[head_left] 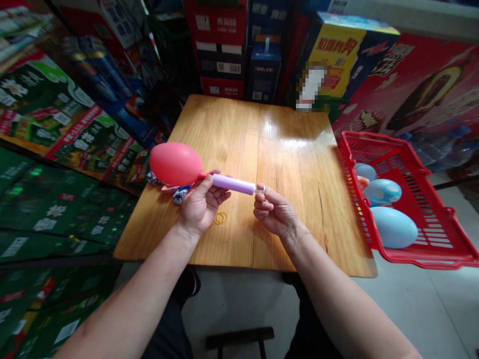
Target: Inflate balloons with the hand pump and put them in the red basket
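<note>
A pink balloon [175, 164] is being held above the wooden table [295, 234], towards its 9 o'clock side, on a lilac tube pump [232, 184]. The pump is being gripped by the curled fingers of the left hand [200, 204], while its small white tip [261, 189] is being pinched by the thumb and bent fingers of the right hand [275, 212]. Rubber bands [220, 218] are lying at 6 o'clock from the pump. Patterned balloons [178, 196] are being partly blocked from view by the pink balloon and left hand. At 3 o'clock, blue balloons [394, 228] are being held in a red plastic basket [374, 142]. Red cartons [219, 45] are stacked at 12 o'clock, and green cartons [45, 234] at 9 o'clock.
</note>
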`<state>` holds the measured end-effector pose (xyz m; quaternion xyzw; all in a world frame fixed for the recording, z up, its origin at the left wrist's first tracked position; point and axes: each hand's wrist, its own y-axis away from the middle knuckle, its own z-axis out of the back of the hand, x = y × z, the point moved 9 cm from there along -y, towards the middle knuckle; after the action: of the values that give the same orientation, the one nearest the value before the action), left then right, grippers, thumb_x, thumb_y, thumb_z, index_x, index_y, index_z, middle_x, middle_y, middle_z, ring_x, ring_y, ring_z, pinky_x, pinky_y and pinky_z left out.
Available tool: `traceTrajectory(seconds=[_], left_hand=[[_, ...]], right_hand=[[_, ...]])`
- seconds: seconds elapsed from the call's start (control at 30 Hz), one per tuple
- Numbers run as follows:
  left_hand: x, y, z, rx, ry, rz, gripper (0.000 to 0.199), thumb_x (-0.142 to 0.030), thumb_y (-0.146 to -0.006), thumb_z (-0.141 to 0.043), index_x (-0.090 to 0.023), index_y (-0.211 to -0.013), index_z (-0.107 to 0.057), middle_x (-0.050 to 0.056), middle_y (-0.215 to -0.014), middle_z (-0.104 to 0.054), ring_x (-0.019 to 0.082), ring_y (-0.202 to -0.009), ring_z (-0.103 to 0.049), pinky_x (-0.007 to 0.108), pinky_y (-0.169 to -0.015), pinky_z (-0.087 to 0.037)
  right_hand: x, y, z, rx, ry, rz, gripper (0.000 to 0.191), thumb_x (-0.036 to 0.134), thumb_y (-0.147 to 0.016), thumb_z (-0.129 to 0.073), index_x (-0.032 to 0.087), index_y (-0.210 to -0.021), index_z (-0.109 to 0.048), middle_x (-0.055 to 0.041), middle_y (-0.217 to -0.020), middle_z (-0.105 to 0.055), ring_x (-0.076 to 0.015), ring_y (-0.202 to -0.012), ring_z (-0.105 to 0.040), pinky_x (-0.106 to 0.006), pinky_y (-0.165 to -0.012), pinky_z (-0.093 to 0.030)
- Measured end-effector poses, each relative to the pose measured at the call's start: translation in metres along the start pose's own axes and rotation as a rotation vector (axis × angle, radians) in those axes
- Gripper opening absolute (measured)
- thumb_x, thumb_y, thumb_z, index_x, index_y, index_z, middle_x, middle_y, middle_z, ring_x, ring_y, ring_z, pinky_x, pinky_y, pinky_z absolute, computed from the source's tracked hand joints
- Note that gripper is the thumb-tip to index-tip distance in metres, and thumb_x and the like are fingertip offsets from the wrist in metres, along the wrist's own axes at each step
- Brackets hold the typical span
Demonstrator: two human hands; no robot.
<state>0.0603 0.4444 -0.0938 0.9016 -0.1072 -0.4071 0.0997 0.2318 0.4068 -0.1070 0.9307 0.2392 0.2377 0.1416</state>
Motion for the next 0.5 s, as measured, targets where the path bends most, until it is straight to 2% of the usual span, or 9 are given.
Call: traceTrajectory(seconds=[0.13, 0.23, 0.37, 0.5], left_hand=[[-0.012, -0.006, 0.011, -0.039, 0.014, -0.034, 0.020, -0.037, -0.093, -0.076, -0.022, -0.108, -0.076, 0.005, -0.097, -0.080, 0.018, -0.088, -0.077, 0.030, -0.082, -0.063], [-0.025, -0.007, 0.016, -0.066, 0.014, -0.135, 0.021, -0.040, -0.094, -0.075, -0.025, -0.109, -0.076, 0.004, -0.103, -0.081, 0.019, -0.096, -0.077, 0.028, -0.083, -0.062], [-0.009, -0.001, 0.003, 0.015, -0.029, -0.049, 0.028, -0.043, -0.095, -0.074, -0.026, -0.117, -0.073, 0.008, -0.117, -0.080, 0.022, -0.102, -0.077, 0.033, -0.083, -0.063], [0.004, 0.003, -0.004, 0.031, -0.004, -0.007, 0.025, -0.038, -0.095, -0.074, -0.023, -0.114, -0.074, 0.009, -0.112, -0.081, 0.020, -0.095, -0.078, 0.032, -0.084, -0.063]], right_hand=[[0.018, 0.005, 0.002, -0.022, -0.007, 0.013, 0.004, 0.015, -0.098, -0.068, 0.018, -0.100, -0.067, 0.0055, -0.069, -0.065, -0.0030, -0.047, -0.045, -0.012, -0.046, -0.040], [0.027, 0.006, 0.004, -0.057, -0.073, 0.055, 0.008, 0.013, -0.101, -0.062, 0.019, -0.096, -0.066, 0.0071, -0.067, -0.063, -0.0025, -0.044, -0.040, -0.012, -0.044, -0.038], [0.008, 0.003, 0.000, -0.046, -0.093, 0.007, 0.006, 0.014, -0.098, -0.068, 0.019, -0.097, -0.065, 0.0071, -0.067, -0.063, -0.0024, -0.044, -0.040, -0.012, -0.045, -0.039], [-0.007, -0.001, -0.004, -0.020, -0.115, -0.038, 0.008, 0.013, -0.096, -0.069, 0.018, -0.099, -0.064, 0.0066, -0.069, -0.064, -0.0025, -0.045, -0.041, -0.012, -0.046, -0.040]])
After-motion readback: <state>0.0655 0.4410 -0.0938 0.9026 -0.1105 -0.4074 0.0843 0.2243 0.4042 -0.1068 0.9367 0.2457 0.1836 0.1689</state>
